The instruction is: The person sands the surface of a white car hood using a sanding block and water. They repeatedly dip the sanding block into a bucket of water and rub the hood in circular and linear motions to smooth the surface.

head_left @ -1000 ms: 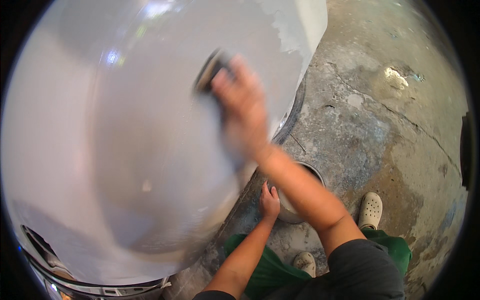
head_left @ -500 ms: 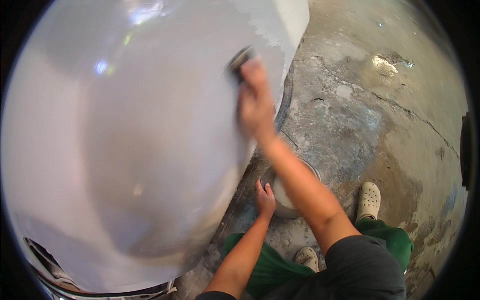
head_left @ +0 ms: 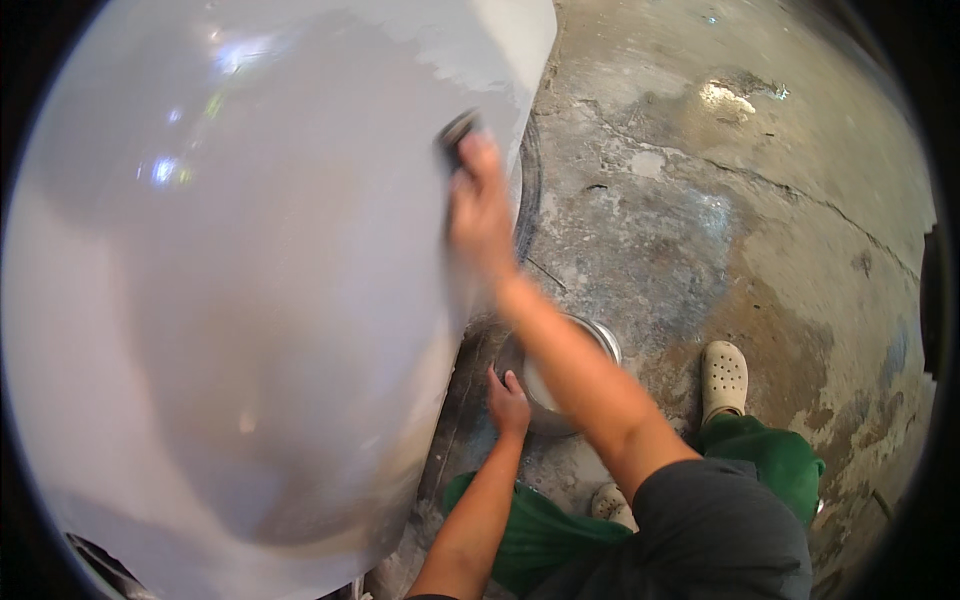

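Note:
A large, glossy pale-grey car body panel (head_left: 290, 300) fills the left half of the view, whitish along its far right edge. My right hand (head_left: 480, 215) reaches across onto it, slightly smeared by motion, and its fingers close on a small dark sanding block (head_left: 458, 138) laid against the surface. Lower down, my left hand (head_left: 509, 405) grips the side of a round metal bucket (head_left: 608, 340), thumb and fingers at its rim. Whitish liquid (head_left: 540, 385) shows inside the bucket. My right forearm passes over and hides part of it.
Stained, cracked concrete floor (head_left: 660, 230) spreads to the right, with a shiny wet patch (head_left: 728, 97) far off. Part of a black tyre (head_left: 530, 190) peeks from behind the panel's edge. My beige clog (head_left: 724, 376) stands to the right of the bucket.
The whole view has shifted, so panel, floor and bucket sit further left. My right hand has slid the sanding block a little nearer along the panel. The left hand stays at the bucket.

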